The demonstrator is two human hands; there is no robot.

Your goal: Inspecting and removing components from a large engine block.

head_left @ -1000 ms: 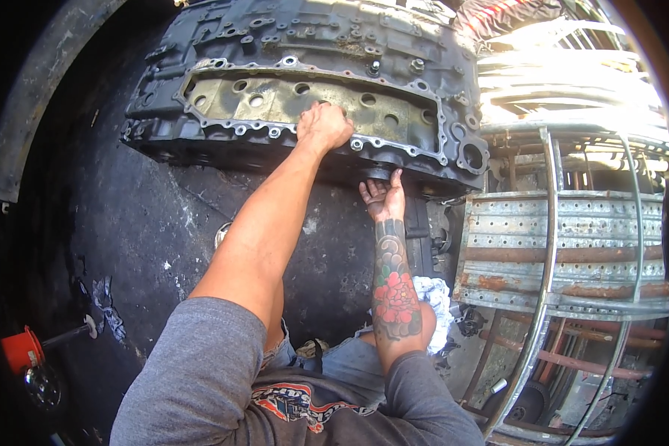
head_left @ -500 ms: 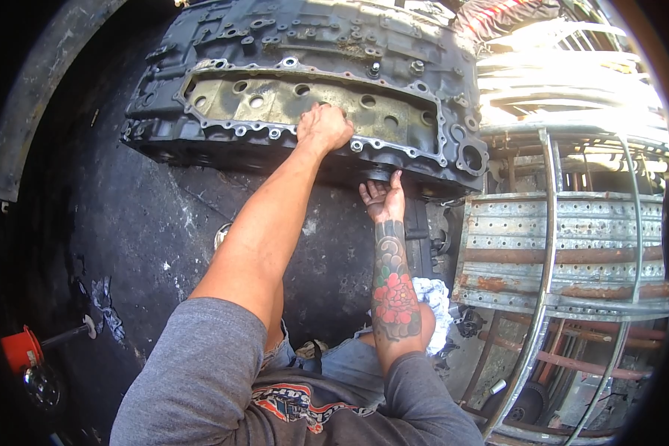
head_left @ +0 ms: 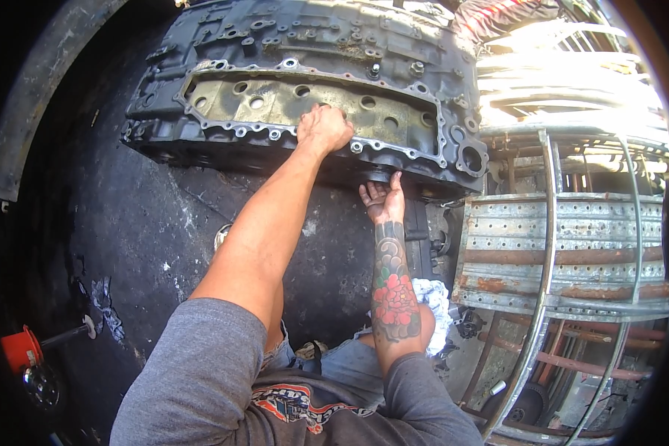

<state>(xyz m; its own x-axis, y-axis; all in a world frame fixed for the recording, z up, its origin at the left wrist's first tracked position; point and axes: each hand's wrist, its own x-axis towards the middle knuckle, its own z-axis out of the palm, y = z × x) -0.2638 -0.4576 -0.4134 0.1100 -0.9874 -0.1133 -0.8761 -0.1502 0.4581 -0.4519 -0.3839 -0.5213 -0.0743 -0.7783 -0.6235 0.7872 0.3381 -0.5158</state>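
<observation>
A large black engine block (head_left: 275,152) lies in front of me, with a long opening in its upper side that shows a pale inner wall (head_left: 267,100) with several round holes. Closed over that opening is my left hand (head_left: 325,128), knuckles up. Its fingertips are hidden, so what they grip cannot be made out. My right hand (head_left: 383,201) is palm up at the block's near lower edge. Its thumb and fingers cup a dark round part (head_left: 379,175) that sticks out beneath the block.
Metal racks with perforated planks (head_left: 557,234) and pipes stand at the right. A white rag (head_left: 432,301) lies by my right knee. On the dark floor at lower left are a red container (head_left: 21,348) and a crumpled dark rag (head_left: 109,308). A curved metal beam (head_left: 41,89) runs along the left.
</observation>
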